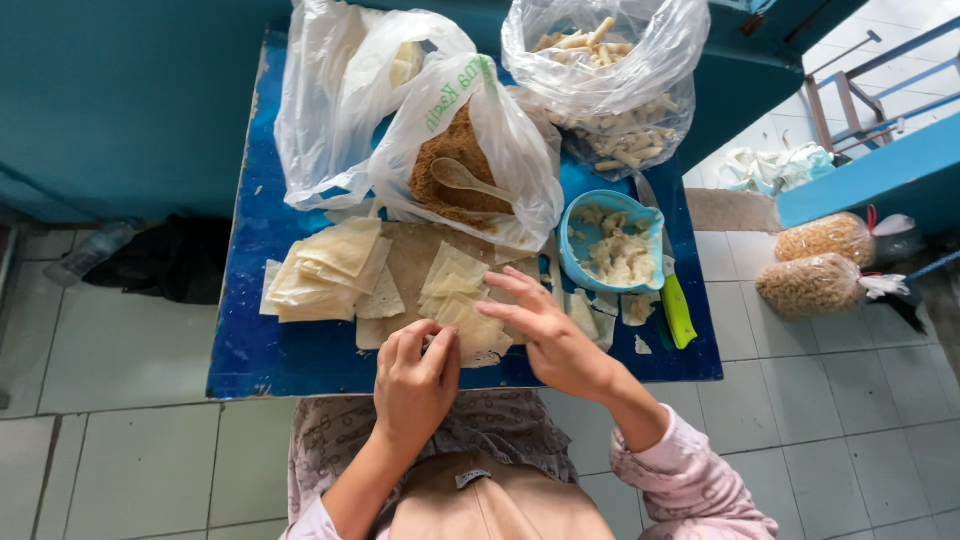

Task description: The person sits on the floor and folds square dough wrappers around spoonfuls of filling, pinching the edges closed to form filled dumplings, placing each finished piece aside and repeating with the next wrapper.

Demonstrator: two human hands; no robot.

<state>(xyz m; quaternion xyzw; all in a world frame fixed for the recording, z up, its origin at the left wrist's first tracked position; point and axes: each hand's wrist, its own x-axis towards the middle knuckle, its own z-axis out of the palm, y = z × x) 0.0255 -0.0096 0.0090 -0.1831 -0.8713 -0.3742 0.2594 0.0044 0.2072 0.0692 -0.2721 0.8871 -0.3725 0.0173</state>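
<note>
The left hand point(415, 378) was curled at the table's near edge, its fingertips pinching the corner of a thin pale wrapper point(468, 325). The right hand point(548, 335) lay flat and loose on the same wrapper, fingers spread, gripping nothing. That wrapper sat on top of a small pile on the board point(412, 262), still flat and unfilled, so this piece looked barely begun.

To the left, a larger stack of wrappers point(330, 272) waited unused. Behind them stood a bag of brown filling point(455, 165) with a spoon point(465, 178) in it, and to the right a blue bowl point(612, 240) of pale paste beside a green-handled knife point(678, 308). At the back, a bag of rolls point(605, 85) held many finished pieces, so a good share seemed done, with plenty of wrappers left.
</note>
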